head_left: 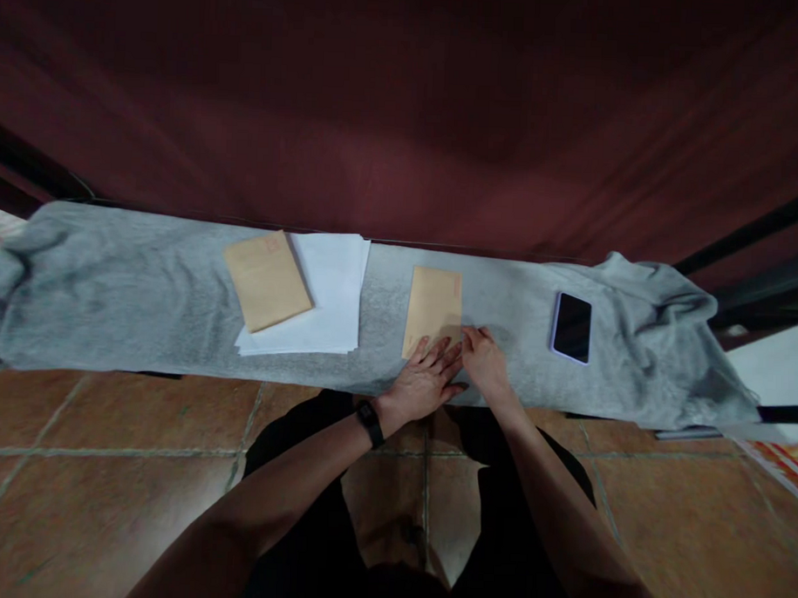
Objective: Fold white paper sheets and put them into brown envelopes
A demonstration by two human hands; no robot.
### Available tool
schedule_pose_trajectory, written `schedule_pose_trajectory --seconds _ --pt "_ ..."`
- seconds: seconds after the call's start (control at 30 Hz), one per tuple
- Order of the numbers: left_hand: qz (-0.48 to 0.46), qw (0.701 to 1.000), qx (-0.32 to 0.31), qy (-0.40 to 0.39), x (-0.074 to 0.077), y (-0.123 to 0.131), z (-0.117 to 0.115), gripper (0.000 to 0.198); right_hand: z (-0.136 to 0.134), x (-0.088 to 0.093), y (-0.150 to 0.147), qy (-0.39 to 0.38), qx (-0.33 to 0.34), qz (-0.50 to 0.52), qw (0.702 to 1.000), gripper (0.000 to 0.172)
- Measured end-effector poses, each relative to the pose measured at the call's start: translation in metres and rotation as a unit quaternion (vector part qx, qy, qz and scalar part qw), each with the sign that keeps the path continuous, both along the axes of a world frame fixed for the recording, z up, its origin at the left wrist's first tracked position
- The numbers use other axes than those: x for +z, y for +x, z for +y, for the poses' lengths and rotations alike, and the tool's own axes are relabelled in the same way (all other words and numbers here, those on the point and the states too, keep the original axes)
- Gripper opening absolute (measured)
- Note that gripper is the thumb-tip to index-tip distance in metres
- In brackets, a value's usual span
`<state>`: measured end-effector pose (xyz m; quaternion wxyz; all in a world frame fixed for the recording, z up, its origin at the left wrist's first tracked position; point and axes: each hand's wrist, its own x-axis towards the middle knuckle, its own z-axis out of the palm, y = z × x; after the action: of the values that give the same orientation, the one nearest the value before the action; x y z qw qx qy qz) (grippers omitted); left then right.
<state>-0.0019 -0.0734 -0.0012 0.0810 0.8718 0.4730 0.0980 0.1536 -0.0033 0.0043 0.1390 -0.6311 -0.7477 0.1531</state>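
Observation:
A tan paper envelope (434,302) lies flat on the grey cloth in front of me, with faint red print along its right side. My left hand (423,380) rests on its near end, palm down and fingers spread, and covers part of that end. At the envelope's lower right edge is my right hand (486,361), its fingers curled and closed together on the edge. What the right fingertips pinch is partly hidden. A dark band with a small screen circles my left wrist.
To the left, a stack of tan envelopes (269,281) overlaps white paper sheets (337,292). A phone (572,329) with a light purple case lies to the right. The grey cloth (130,298) covers a long narrow surface against a dark red cloth backdrop (404,160). Tiled floor (136,499) shows below.

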Motion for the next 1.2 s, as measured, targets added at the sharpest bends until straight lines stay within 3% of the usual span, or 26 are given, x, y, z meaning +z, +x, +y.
schedule_pose_trajectory --seconds 0.17,0.4,0.47,0.6,0.7,0.8,0.97,1.1,1.2 --pt "0.007 1.0 -0.016 -0.01 0.003 0.001 0.001 0.06 0.003 0.0 -0.005 -0.016 -0.016 -0.016 1.0 0.034" --pt "-0.041 0.998 -0.019 -0.049 0.01 -0.004 0.012 0.057 0.014 -0.012 -0.005 -0.008 -0.037 0.069 0.997 0.031" --pt "-0.071 0.996 0.025 -0.055 0.012 -0.014 0.021 0.054 0.018 -0.015 -0.004 -0.013 -0.041 0.107 0.993 0.029" --pt "-0.06 0.981 0.18 -0.041 0.011 -0.038 0.034 0.055 0.023 -0.021 -0.001 -0.018 -0.042 0.159 0.986 0.028" --pt "-0.01 0.985 0.169 -0.041 0.005 -0.044 0.03 0.065 0.025 -0.024 0.001 -0.035 -0.043 0.205 0.977 0.028" --pt "0.018 0.989 0.144 -0.018 0.001 -0.04 0.023 0.073 0.025 -0.027 0.001 -0.083 -0.056 0.307 0.946 0.031" --pt "0.033 0.988 0.15 0.015 0.005 -0.028 0.022 0.073 0.025 -0.024 -0.006 -0.157 -0.072 0.479 0.86 0.041" --pt "0.029 0.984 0.169 0.036 0.02 -0.027 0.026 0.057 0.022 -0.006 -0.012 -0.175 -0.068 0.569 0.8 0.049" --pt "-0.077 0.975 0.204 0.043 0.032 -0.031 0.032 0.052 0.02 0.012 -0.012 -0.19 -0.065 0.626 0.753 0.048"
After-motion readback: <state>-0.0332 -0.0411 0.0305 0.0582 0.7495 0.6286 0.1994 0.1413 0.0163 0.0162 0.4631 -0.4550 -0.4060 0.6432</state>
